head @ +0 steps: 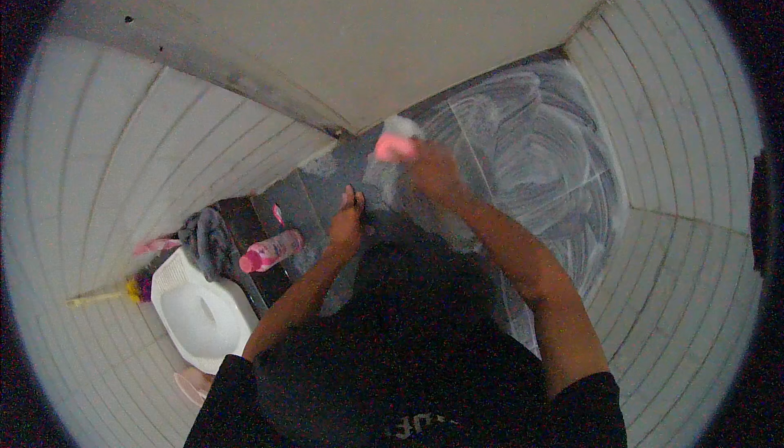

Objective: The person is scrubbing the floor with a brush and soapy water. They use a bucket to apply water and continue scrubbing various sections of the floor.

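Observation:
My right hand [436, 169] is shut on a pink scrubber [394, 147], blurred, so I cannot tell whether it is a brush or a sponge. White foam [401, 124] lies right beside it on the dark tiled floor [361, 160]. My left hand [346, 222] is near my knee with no object visible in it; the grip of its fingers is unclear. To the left of that hand a pink bottle [272, 251] lies on its side, and a small pink-and-white item [278, 213] is close by.
A white squat toilet [205, 316] sits at left, with a dark grey cloth [207, 240] at its far edge. Behind it is a yellow-handled brush [131, 290]. Soap streaks [533, 154] cover the right floor. Tiled walls [667, 123] and a pale panel [392, 31] close in the space.

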Motion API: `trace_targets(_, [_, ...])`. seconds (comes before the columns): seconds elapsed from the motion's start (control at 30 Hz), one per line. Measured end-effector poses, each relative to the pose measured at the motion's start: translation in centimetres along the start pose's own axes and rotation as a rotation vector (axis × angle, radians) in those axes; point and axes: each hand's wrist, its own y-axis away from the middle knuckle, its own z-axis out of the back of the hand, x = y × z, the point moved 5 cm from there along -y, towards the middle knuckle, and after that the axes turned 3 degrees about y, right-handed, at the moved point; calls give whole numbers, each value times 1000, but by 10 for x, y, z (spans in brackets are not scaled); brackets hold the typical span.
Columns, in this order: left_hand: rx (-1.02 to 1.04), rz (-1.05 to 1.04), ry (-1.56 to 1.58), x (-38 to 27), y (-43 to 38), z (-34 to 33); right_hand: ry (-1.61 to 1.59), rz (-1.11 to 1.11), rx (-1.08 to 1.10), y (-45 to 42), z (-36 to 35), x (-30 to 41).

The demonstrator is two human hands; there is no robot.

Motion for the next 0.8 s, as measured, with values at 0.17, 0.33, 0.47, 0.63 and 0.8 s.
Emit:
trace_targets(0.17, [37, 33, 85, -10, -10, 7, -160, -651, -26, 11, 0, -151])
trace_targets(0.33, [140, 77, 31, -17, -12, 11, 194, -791, 108, 25, 20, -179])
trace_targets(0.47, [186, 159, 210, -7, -17, -7, 286, -500, -115, 27, -37, -128])
trace_targets(0.63, [234, 218, 81, -9, -7, 3, -295, -196, 109, -17, -21, -17])
trace_targets(0.8, [218, 136, 36, 7, -10, -13, -207, 66, -57, -25, 17, -4])
